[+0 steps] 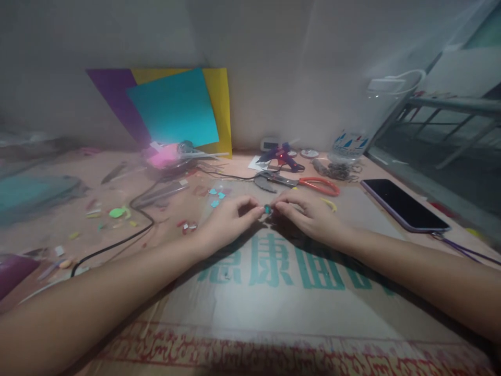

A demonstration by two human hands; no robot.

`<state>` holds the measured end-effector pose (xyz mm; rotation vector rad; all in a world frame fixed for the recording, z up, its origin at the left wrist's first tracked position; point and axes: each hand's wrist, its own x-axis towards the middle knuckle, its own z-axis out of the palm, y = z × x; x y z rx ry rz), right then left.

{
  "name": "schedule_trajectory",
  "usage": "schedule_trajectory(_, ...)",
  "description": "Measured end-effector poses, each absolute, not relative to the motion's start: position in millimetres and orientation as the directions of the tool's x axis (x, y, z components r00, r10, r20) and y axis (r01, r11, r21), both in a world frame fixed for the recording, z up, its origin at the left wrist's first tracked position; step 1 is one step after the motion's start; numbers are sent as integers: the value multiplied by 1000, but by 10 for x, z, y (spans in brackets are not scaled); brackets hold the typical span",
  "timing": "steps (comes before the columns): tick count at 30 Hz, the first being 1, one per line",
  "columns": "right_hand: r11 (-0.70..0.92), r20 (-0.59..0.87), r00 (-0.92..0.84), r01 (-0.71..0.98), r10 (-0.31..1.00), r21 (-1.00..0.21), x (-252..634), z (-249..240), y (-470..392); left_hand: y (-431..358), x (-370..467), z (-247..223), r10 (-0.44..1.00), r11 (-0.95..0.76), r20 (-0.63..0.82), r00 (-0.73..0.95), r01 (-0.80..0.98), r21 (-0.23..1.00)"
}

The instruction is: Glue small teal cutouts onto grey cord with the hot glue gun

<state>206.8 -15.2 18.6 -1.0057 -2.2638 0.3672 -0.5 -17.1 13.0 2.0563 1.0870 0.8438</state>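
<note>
Between my two hands, over the middle of the table, is a tiny teal piece point(267, 209), too small to make out its kind. My left hand point(237, 216) pinches it from the left with thumb and forefinger. From the other side my right hand point(303, 211) is closed in a pinch, its fingertips right at the piece. Small blue cut-out shapes point(215, 197) lie just beyond my left hand. Behind my right hand rest red-handled scissors point(319, 185), and a dark glue gun point(284, 156) with a small red light stands farther back.
A phone point(405, 204) lies at the right with a cord attached. A clear plastic cup point(348, 143) stands at the back right. Coloured sheets point(176, 109) lean on the wall. A black cable point(117, 248) crosses the left side among scattered scraps, including a green piece point(116, 212).
</note>
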Motion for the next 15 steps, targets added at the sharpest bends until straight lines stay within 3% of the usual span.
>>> schedule_trajectory(5,777,383,-676,537,629,-328,2088,90,-75,-99,-30,49,892,-366,218,395,351,862)
schedule_trajectory(9,780,358,-693,558,626,-284,2088,87,-58,-103,-23,47,904,-357,211,372,384,851)
schedule_trajectory(12,744,403,-625,565,668,-357,2093,147,-59,-116,-31,75,874,-453,292,388,432,780)
schedule_trajectory(15,640,346,-553,524,758,-562,2069,227,-89,-133,-44,89,811,-571,394,432,441,692)
